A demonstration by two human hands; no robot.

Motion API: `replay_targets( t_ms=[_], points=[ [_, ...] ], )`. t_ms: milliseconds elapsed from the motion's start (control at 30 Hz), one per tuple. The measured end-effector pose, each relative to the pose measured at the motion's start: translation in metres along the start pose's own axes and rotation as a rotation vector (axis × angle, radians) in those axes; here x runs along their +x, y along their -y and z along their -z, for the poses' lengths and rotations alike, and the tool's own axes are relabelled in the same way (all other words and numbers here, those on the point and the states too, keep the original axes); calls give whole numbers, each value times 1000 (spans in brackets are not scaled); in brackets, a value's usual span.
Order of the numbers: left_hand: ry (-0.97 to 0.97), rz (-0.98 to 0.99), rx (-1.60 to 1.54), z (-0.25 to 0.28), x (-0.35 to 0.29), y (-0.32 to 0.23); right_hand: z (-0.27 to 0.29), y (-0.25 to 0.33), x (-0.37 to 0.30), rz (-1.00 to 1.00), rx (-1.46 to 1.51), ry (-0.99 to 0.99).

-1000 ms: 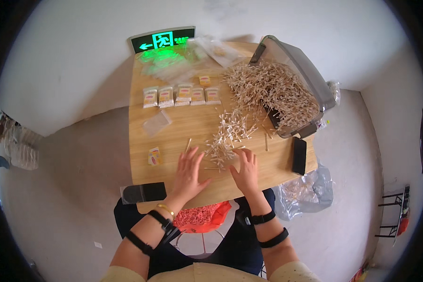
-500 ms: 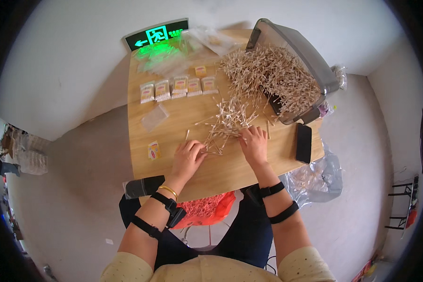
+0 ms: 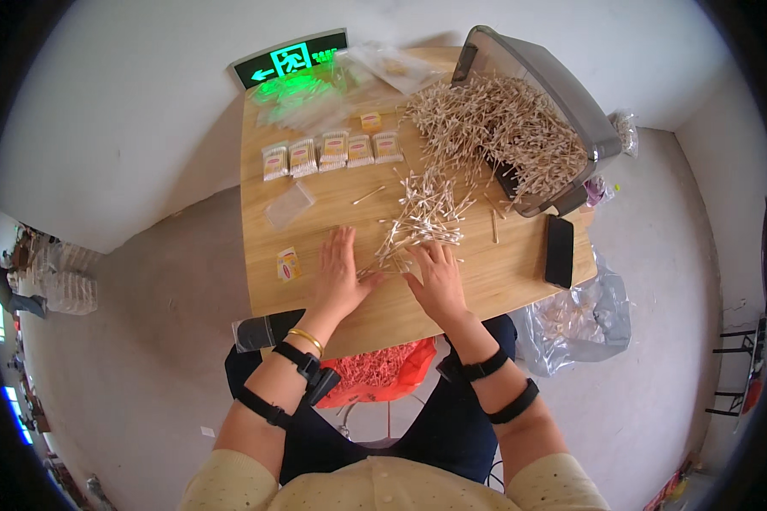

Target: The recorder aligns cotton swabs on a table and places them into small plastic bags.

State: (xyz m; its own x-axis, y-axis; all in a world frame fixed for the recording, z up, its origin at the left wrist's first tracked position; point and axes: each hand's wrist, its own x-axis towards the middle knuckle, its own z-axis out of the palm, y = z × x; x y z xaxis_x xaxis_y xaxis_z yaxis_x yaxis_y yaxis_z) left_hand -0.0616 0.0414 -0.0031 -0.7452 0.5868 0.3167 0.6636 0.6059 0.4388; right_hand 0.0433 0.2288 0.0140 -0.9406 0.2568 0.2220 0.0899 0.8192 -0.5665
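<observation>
A loose heap of cotton swabs (image 3: 426, 209) lies on the wooden table between and beyond my hands. My left hand (image 3: 343, 277) rests by the heap's near left side, fingers stretched out and thumb toward the swabs. Close by on the right, my right hand (image 3: 439, 281) has its fingers over the heap's near edge, spread and slightly bent; I see nothing gripped in it. A single cotton swab (image 3: 368, 195) lies apart on the left of the heap. Farther back, packed bags of swabs (image 3: 333, 149) stand in a row.
A grey plastic bin (image 3: 562, 81) lies tipped at the back right, spilling swabs. A black phone (image 3: 559, 251) is at the right edge. An empty clear bag (image 3: 290, 206) and yellow-white cards (image 3: 288, 263) lie left. A red bag (image 3: 379, 375) hangs below the table's front.
My left hand has opened and its fingers now reach forward. The right hand has shifted left and nearer to it. The lone swab at the left has changed place.
</observation>
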Motion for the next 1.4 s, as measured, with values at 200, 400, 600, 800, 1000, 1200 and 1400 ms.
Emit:
replay_targets(
  t_ms=[200, 400, 600, 800, 1000, 1200, 1400],
  points=[
    [129, -33, -186, -18, -7, -11, -8, -8, 36, 186, -98, 67],
    [-5, 35, -215, -19, -17, -19, 2, -8, 42, 169, -144, 209],
    [-10, 12, -188, -10, -7, -17, 5, -14, 40, 143, -142, 196],
    [45, -42, -273, 4, -12, 6, 9, -20, 38, 140, -127, 197],
    [60, -125, -177, 28, -36, 27, 5, -26, 41, 192, -125, 169],
    [107, -127, -189, 22, -53, 6, -24, 3, 46, 222, -129, 233],
    [16, -12, -44, 23, -45, -9, -12, 2, 34, 190, -6, 139]
  ],
)
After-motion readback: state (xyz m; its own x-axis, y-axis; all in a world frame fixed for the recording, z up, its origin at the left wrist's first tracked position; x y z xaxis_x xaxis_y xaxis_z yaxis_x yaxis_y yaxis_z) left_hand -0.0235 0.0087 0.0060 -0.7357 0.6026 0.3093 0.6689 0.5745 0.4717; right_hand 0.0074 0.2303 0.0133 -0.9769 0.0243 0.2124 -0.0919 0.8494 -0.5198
